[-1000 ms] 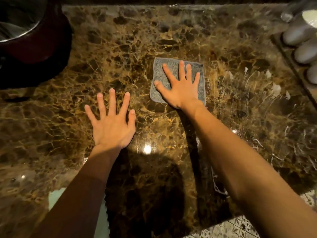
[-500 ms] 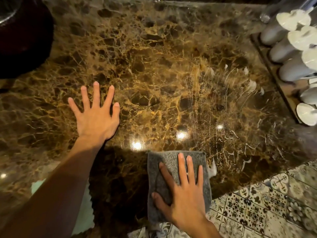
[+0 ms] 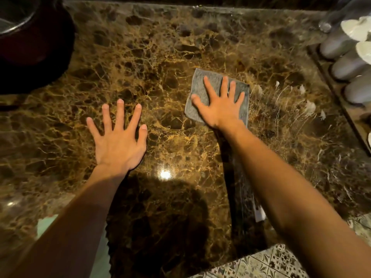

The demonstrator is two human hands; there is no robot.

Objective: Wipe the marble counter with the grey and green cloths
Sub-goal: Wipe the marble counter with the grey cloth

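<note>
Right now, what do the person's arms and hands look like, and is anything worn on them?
Both are bare. The left hand and right hand show no gloves, rings, watch or bracelets, and no sleeve appears on either forearm as far as the view reaches. Fingernails are short and unpainted.

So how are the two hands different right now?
The right hand presses flat on the grey cloth, while the left hand lies flat on the bare marble counter. The right hand reaches farther from the person; the left sits nearer. Both are open with fingers spread.
</note>
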